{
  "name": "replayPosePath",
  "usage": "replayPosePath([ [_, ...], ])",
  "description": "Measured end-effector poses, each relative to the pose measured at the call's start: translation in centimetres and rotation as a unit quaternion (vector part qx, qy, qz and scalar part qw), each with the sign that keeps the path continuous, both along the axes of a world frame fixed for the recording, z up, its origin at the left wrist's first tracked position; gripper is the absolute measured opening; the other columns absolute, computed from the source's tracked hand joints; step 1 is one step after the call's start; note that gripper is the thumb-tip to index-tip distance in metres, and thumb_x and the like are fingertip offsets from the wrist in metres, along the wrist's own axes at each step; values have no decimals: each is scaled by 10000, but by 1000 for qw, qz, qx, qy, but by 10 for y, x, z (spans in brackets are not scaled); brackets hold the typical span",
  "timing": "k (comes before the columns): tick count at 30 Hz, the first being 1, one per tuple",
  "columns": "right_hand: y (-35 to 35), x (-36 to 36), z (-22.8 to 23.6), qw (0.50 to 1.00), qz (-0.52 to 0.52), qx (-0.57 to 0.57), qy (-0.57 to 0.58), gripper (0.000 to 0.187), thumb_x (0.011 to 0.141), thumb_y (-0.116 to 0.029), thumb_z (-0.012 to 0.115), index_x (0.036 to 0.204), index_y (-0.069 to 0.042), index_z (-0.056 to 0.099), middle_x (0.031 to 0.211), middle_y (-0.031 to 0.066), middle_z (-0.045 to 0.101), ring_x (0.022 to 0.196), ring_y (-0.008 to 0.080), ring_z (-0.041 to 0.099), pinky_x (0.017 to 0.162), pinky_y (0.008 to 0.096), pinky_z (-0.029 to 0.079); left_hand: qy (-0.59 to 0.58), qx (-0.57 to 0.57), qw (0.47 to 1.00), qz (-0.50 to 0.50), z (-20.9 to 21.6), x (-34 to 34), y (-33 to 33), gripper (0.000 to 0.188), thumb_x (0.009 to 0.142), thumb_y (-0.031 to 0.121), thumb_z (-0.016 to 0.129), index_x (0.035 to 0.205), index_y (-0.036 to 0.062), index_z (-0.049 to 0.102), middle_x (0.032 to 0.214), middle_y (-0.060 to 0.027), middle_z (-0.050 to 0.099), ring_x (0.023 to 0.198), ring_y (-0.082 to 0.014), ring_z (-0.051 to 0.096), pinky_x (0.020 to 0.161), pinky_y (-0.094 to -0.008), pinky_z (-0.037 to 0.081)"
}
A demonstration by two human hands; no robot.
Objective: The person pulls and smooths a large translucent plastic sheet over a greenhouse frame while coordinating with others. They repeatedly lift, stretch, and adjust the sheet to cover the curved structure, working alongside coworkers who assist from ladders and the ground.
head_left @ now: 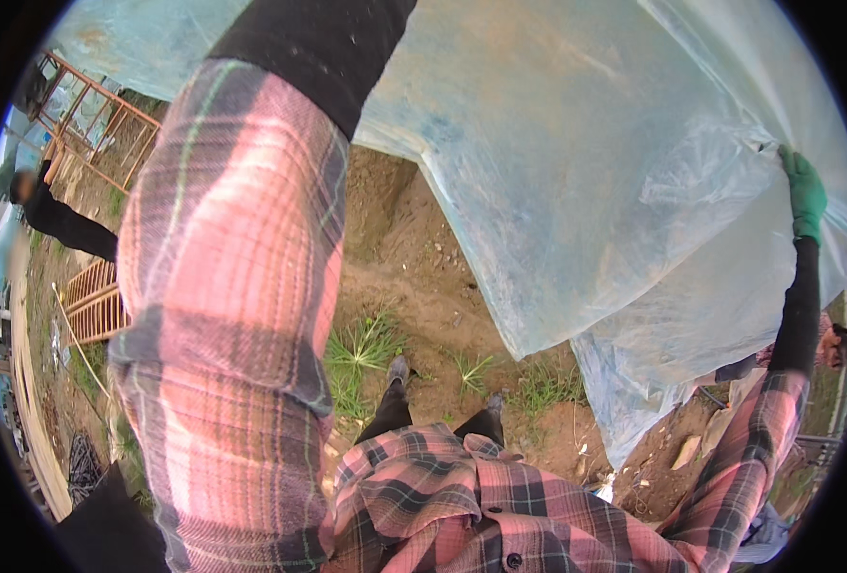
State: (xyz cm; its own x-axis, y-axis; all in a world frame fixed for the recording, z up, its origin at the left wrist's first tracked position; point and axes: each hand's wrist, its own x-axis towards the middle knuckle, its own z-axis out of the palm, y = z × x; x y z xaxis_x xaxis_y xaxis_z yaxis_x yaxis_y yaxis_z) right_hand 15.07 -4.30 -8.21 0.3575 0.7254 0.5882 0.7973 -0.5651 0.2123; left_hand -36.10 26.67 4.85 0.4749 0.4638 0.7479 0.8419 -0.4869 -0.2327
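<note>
Brown soil (423, 286) with spiky green grass tufts (361, 349) fills the middle of the frame. Across its top and right hangs a large, translucent, pale-blue plastic sheet (528, 191). My green-gloved right hand (804, 199), at the frame's right, looks closed on creased plastic; my left hand is beyond the top edge, so I can't tell its grip. I judge the sheet limp, slippery, thin enough to tear and light for its spread; a gathered fold should hold better than a flat pinch.
</note>
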Motion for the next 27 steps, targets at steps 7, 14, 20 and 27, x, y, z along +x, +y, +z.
replayPosePath([
  [7, -12, -35, 2, 991, 35, 57, -119, 370, 893, -436, 541, 727, -108, 587, 749, 127, 608, 731, 347, 580, 648, 470, 448, 32, -61, 998, 14, -11, 2, -7, 275, 835, 176, 524, 1033, 118, 705, 1050, -142, 683, 989, -305, 659, 807, -480, 517],
  [14, 14, -61, -9, 988, 65, 83, -113, 372, 866, -431, 562, 676, -112, 581, 695, 106, 605, 714, 311, 596, 658, 446, 461, 36, -143, 987, 55, -9, -1, -8, 285, 826, 147, 536, 1054, 105, 702, 1082, -142, 675, 1010, -325, 652, 806, -486, 522],
  [20, -1, -81, -8, 988, 77, 76, -112, 295, 859, -367, 579, 762, -88, 579, 781, 95, 580, 786, 303, 566, 693, 430, 447, 41, -161, 985, 41, -5, 8, -6, 261, 819, 138, 545, 1011, 118, 719, 1047, -142, 684, 981, -325, 661, 789, -482, 528],
  [27, 39, -198, 12, 935, 285, 210, 14, 205, 793, -223, 673, 900, -66, 600, 881, 88, 586, 867, 292, 566, 716, 408, 472, 39, -158, 986, 48, -10, 15, 11, 244, 822, 150, 552, 990, 132, 728, 1028, -122, 693, 966, -303, 670, 777, -462, 536],
])
